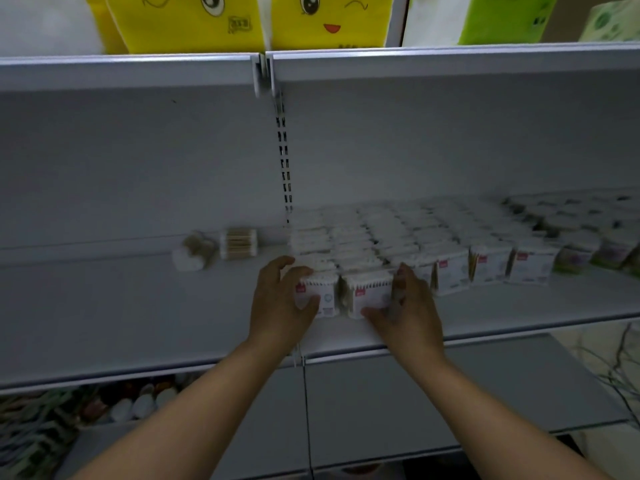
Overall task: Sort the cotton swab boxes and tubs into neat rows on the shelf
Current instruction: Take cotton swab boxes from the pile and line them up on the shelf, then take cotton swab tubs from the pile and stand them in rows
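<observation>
Your left hand [282, 299] and right hand [407, 306] clamp the two front swab boxes [346, 294] from either side at the shelf [138, 323] front, likely squaring them with the rows [398, 230] behind.

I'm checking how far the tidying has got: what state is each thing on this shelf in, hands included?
left hand: grips the left front box, which stands upright.
right hand: grips the right front box, upright, beside the other.
rows of boxes: upright, packed front to back.
round tub: lying on its side, apart from the rows.
second tub: tipped over beside it, too blurred for more.
</observation>
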